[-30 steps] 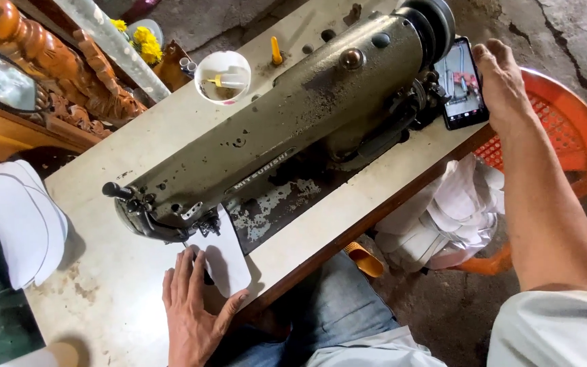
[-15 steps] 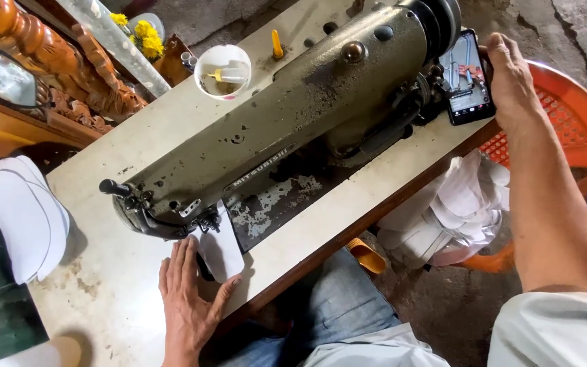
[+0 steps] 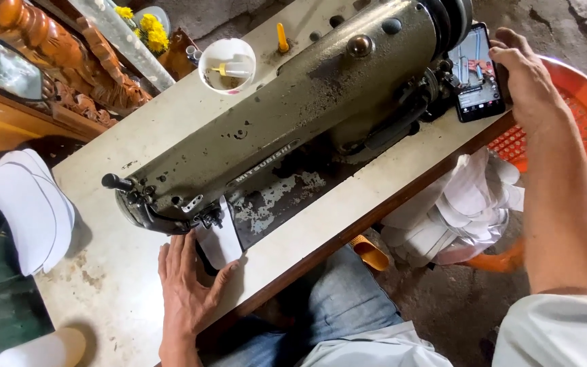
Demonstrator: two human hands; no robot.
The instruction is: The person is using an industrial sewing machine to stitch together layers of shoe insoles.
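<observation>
His left hand (image 3: 188, 292) presses the white piece (image 3: 220, 239) flat under the needle; right hand (image 3: 524, 71) grips the phone (image 3: 477, 73). Distracted, fingers could get stitched.

One sewing machine (image 3: 293, 129), one phone (image 3: 475, 73), one white cup (image 3: 227, 64), one orange basket (image 3: 579, 122) and two hands (the left hand (image 3: 188, 289), the right hand (image 3: 524, 75)) show, plus one white piece (image 3: 220, 239) under the needle.
</observation>
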